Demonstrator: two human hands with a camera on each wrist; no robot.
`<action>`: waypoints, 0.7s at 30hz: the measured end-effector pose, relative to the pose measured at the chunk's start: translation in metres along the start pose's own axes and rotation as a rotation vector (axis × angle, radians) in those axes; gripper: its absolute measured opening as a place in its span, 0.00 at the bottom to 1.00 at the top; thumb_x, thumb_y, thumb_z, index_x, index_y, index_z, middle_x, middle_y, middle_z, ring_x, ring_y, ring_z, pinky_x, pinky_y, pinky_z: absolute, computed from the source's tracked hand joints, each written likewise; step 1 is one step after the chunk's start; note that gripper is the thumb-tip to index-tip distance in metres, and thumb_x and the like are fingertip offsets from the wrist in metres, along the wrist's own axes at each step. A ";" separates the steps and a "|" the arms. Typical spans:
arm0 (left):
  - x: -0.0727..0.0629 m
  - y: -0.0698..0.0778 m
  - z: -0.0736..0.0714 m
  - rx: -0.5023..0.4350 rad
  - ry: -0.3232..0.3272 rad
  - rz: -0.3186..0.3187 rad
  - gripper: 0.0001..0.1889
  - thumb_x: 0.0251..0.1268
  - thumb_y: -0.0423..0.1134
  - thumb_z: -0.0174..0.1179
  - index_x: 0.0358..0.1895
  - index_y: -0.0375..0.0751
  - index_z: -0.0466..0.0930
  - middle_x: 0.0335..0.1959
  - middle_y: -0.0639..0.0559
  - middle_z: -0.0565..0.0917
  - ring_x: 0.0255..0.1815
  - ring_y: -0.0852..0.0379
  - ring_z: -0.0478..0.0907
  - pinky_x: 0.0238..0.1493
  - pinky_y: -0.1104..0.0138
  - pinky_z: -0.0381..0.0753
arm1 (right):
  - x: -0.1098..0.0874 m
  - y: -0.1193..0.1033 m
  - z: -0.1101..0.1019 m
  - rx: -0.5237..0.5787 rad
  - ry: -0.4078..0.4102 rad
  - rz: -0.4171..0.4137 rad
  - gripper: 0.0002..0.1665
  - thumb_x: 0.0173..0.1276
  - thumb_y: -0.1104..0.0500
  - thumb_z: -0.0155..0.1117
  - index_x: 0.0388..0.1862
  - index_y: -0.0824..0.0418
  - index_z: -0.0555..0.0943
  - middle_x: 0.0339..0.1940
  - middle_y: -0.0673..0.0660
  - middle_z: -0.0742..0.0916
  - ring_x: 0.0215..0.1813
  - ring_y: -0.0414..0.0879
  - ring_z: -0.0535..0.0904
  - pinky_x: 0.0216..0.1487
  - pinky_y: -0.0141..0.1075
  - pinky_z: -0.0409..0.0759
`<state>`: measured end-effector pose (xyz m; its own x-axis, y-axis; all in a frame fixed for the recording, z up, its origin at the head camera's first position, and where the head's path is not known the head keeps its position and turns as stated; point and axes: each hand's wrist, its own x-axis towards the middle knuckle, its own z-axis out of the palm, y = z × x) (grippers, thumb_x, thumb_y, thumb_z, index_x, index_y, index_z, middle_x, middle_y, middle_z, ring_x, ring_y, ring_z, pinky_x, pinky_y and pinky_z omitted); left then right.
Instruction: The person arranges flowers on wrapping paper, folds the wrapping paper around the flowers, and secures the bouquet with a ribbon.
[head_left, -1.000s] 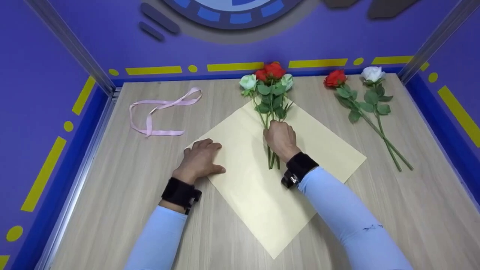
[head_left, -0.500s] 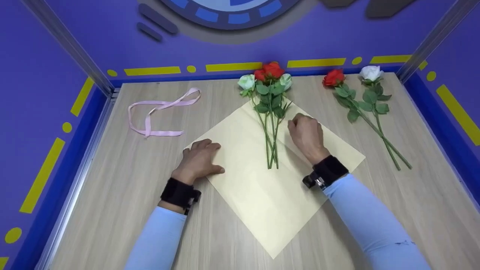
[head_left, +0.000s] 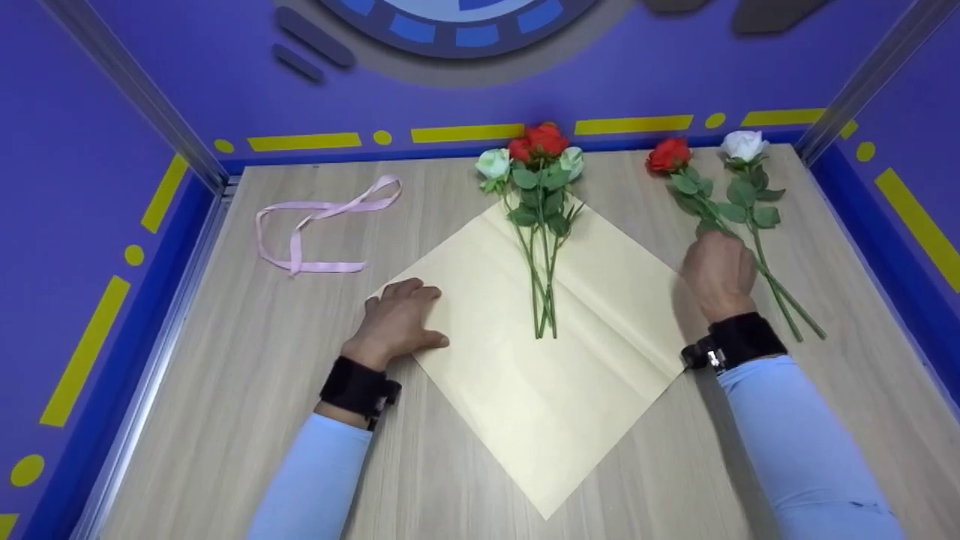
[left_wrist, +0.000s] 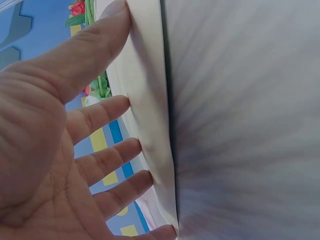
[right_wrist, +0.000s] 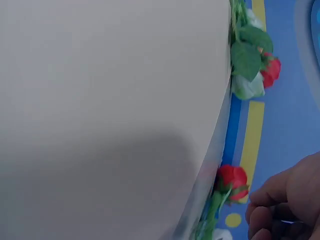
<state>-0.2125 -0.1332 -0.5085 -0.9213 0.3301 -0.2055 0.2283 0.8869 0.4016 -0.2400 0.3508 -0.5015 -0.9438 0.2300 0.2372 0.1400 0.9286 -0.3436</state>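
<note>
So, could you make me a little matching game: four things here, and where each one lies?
1. Pink ribbon
2. Pale yellow paper
3. White rose
4. Bunched flowers

A. Under the bunch's stems
B. Far right, its stem crossing a red rose's
C. Stems on the paper, blooms past its far corner
D. Loosely looped at the left

Pairs: 1-D, 2-A, 3-B, 4-C

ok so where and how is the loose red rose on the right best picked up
The red rose is probably best pinched on its bare stem, below its leaves, above where it crosses the stem of the white rose, from the left: the white bloom lies to its right.
</note>
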 end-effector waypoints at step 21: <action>0.000 0.000 0.001 0.017 0.013 0.002 0.43 0.56 0.56 0.79 0.74 0.47 0.75 0.78 0.39 0.69 0.80 0.35 0.62 0.71 0.31 0.63 | 0.008 0.061 -0.012 -0.138 -0.224 0.165 0.25 0.67 0.69 0.43 0.50 0.94 0.74 0.43 0.89 0.78 0.46 0.85 0.77 0.43 0.69 0.80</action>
<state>-0.2121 -0.1325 -0.5089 -0.9249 0.3274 -0.1933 0.2348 0.8918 0.3868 -0.2350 0.4130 -0.5096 -0.9455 0.3250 -0.0228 0.3212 0.9185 -0.2307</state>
